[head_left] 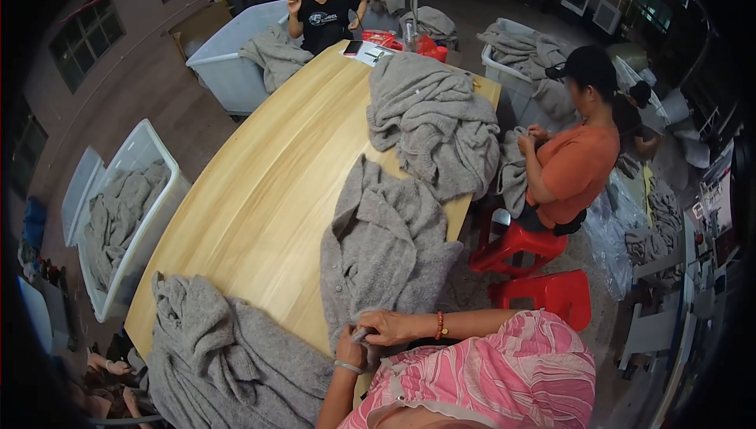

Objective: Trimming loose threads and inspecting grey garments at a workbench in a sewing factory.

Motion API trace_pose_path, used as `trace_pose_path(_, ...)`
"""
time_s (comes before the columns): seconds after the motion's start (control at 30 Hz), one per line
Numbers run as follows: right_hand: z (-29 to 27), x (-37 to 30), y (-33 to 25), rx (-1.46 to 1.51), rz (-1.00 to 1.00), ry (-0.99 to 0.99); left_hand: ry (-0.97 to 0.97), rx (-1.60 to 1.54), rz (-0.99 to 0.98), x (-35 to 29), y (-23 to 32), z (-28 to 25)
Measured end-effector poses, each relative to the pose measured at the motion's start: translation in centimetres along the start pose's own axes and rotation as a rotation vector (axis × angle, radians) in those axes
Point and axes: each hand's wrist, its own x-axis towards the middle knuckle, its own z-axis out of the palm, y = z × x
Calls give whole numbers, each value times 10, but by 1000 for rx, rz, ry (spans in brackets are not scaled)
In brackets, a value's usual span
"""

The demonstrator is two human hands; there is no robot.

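Observation:
A grey knit cardigan (386,244) with small buttons down its front lies spread over the table's near right side, and its lower edge reaches my hands. My left hand (350,352) and my right hand (386,327) meet there, fingers closed on a small bunched bit of the grey knit. Exactly what the fingertips do is too small to make out. Left of my hands, a heap of grey knitwear (236,358) hangs over the table's near edge. Beyond the cardigan rises a larger pile of grey sweaters (433,122).
The wooden table (260,201) fills the middle. White bins (150,216) with grey garments stand around it. At right, a person in orange (579,157) handles a grey garment beside red stools (543,295). A person in black (327,16) sits at the far end, near a phone (353,48).

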Motion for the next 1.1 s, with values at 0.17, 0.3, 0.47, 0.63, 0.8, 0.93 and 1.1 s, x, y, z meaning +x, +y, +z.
trace_pose_path(0.17,-2,-5,-3,-5,9,-21,-172,482,29,15,8,-18)
trace_pose_path(0.3,-3,-12,3,-37,9,-21,-187,545,44,26,3,-17)
trace_pose_path(0.47,-5,-25,-5,-100,-60,-3,-343,579,45,37,-25,-26)
trace_pose_path(0.63,2,-23,-22,-159,4,-49,-179,168,-69,41,5,-61)
trace_pose_path(0.8,6,-20,-12,-176,124,-23,-252,-477,-268,35,27,-67)
trace_pose_path(0.93,8,-18,-7,-279,73,92,-373,-79,11,14,45,-75)
trace_pose_path(1.1,12,-16,-9,-256,52,160,-295,-836,-381,1,29,-63)
